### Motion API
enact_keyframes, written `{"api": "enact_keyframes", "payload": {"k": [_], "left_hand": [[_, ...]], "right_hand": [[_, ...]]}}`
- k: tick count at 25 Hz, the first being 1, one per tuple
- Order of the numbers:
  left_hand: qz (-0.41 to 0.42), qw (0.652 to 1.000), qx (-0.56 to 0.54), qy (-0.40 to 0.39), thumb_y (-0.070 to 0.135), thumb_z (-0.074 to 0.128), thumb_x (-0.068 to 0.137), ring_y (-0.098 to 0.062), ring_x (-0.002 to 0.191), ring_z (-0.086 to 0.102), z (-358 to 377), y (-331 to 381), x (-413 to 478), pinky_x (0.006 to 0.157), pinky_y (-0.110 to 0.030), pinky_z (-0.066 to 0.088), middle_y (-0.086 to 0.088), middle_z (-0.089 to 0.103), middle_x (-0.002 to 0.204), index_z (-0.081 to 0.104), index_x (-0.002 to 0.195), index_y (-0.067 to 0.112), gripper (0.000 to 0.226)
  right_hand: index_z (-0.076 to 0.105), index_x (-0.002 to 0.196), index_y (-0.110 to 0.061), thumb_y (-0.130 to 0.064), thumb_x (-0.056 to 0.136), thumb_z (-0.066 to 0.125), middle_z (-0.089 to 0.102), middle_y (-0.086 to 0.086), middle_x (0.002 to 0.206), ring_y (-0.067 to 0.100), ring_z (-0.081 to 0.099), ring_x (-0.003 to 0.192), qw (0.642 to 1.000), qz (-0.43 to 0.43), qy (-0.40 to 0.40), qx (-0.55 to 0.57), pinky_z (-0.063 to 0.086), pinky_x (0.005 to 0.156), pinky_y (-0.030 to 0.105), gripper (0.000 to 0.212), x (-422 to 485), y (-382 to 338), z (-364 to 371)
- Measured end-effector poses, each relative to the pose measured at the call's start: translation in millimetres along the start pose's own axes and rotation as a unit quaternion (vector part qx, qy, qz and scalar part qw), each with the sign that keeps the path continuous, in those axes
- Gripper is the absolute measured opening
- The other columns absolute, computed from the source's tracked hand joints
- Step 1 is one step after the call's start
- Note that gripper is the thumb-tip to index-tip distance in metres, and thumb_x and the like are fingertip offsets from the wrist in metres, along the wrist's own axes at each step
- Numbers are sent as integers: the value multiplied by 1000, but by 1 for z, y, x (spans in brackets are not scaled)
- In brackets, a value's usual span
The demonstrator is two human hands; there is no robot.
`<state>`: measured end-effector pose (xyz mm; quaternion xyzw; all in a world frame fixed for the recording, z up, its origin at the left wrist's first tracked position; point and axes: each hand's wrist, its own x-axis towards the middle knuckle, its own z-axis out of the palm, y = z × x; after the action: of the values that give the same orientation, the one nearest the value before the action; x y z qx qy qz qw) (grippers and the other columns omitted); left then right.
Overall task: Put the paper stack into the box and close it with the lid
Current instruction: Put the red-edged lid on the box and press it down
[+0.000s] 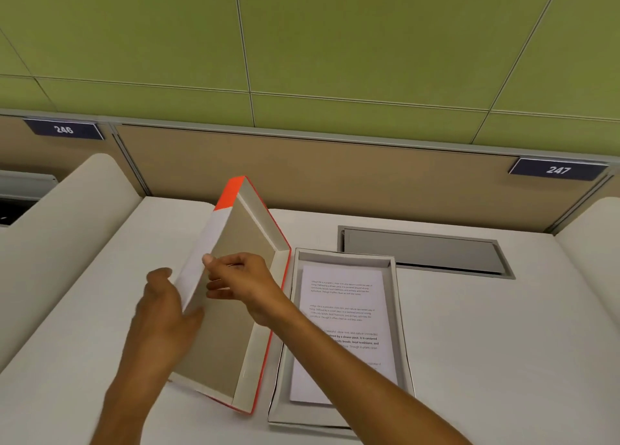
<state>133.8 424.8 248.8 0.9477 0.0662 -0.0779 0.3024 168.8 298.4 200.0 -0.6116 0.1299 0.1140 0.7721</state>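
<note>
Head view shows your two hands on one lid (235, 297): left hand (164, 313) gripping its raised white edge, right hand (241, 280) pinching that same edge. One paper stack (345, 310) lies inside the one open box (401, 327), just beside the tilted lid on the counter (486, 344).

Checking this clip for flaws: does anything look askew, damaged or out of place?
Nothing stands out. The paper stack lies flat inside the box, and both hands hold the lid tilted up beside it, undamaged.
</note>
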Motion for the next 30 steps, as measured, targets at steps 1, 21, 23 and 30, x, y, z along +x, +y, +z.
{"api": "enact_keyframes", "payload": {"k": [1,21,23,30], "left_hand": [[5,1000,-9,-27,22,78,79,-37,103,59,-2,7,-7,91,-53,52,-15,53,127,25,140,11,82],[-110,893,-364,-242,56,39,95,-27,95,74,105,-61,34,85,-46,55,-9,75,111,65,122,19,53],[-37,913,-338,-226,61,39,93,-23,108,70,114,-48,29,95,-46,53,1,72,121,60,129,33,51],[77,973,-157,-149,51,28,98,-29,130,52,171,-10,6,109,-47,40,-2,50,147,33,150,29,57]], "right_hand": [[57,116,-3,-38,81,74,69,13,105,25,72,88,1000,-2,-3,8,62,73,30,52,-2,-4,-2],[56,123,-4,-3,80,74,73,16,107,29,70,99,999,-34,4,24,58,89,40,47,-131,-38,-165],[60,120,-11,-25,78,79,75,9,106,24,73,96,994,-32,90,-44,59,86,39,48,-147,-21,-198],[70,97,-19,-59,80,56,74,0,88,19,74,81,948,-22,281,-148,57,68,22,46,-153,86,-263]]}}
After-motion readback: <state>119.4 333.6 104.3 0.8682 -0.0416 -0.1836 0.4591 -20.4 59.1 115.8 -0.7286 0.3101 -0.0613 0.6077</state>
